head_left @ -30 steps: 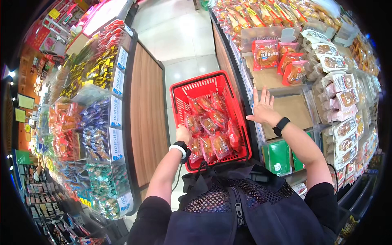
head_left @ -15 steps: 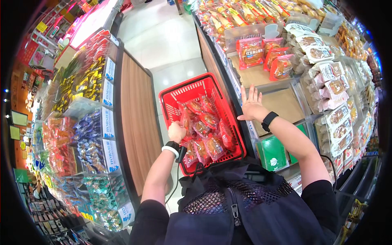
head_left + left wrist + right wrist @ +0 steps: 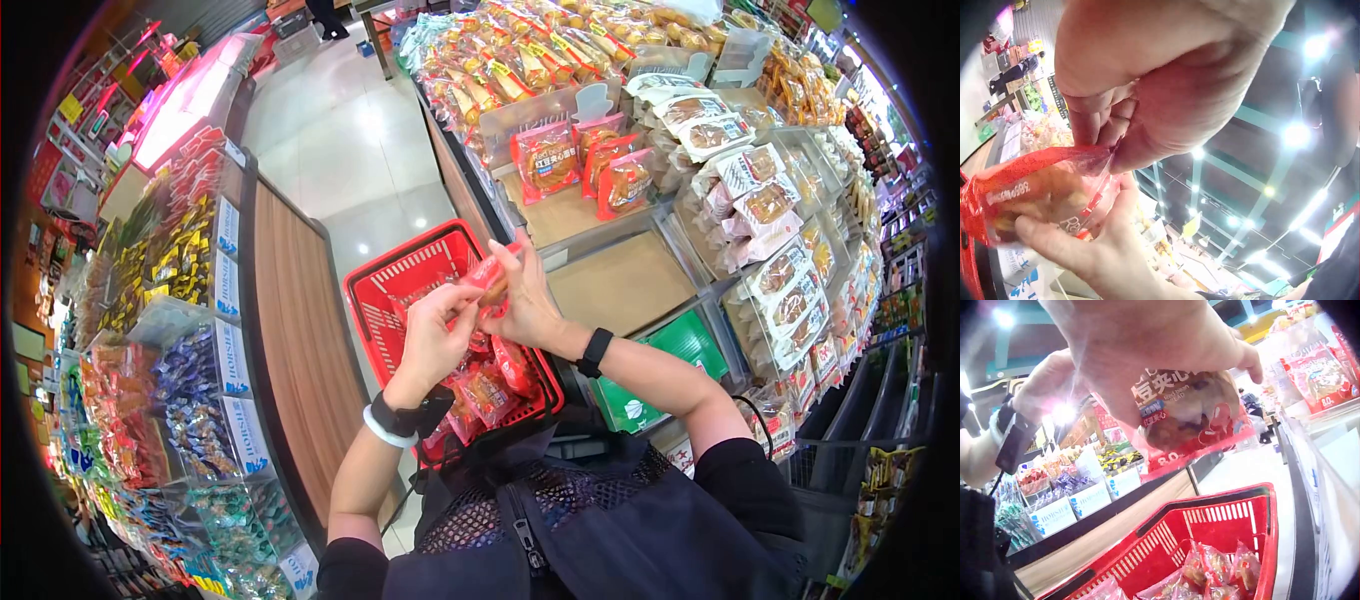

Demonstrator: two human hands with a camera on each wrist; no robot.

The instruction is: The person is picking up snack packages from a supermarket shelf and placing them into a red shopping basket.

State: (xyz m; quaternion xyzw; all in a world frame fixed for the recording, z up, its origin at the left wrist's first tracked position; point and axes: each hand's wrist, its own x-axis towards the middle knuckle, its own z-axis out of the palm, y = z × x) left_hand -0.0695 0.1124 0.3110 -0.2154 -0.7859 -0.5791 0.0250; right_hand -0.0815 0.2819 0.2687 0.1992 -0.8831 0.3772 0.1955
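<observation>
Both hands hold a red bean bread packet (image 3: 489,283), in clear and red plastic, above the red shopping basket (image 3: 1265,522). My left hand (image 3: 433,335) pinches one edge of the wrapper between thumb and fingers, as the left wrist view shows close up. My right hand (image 3: 527,308) grips the packet from the other side, its thumb across the wrapper (image 3: 1029,187). Below them, several similar bread packets (image 3: 1204,572) lie in the basket, partly hidden by the hands in the head view.
On the right shelf, more red bean bread packets (image 3: 548,162) stand beside a cardboard-lined bin (image 3: 620,280) and a green box (image 3: 690,345). White-wrapped breads (image 3: 765,200) fill bins farther right. Wrapped sweets (image 3: 188,365) and a wooden counter side (image 3: 290,300) border the aisle at left.
My right hand has left the shelf edge and come over the basket. My left hand has risen from the basket. Both now hold one bread packet. The head view has shifted to the right.
</observation>
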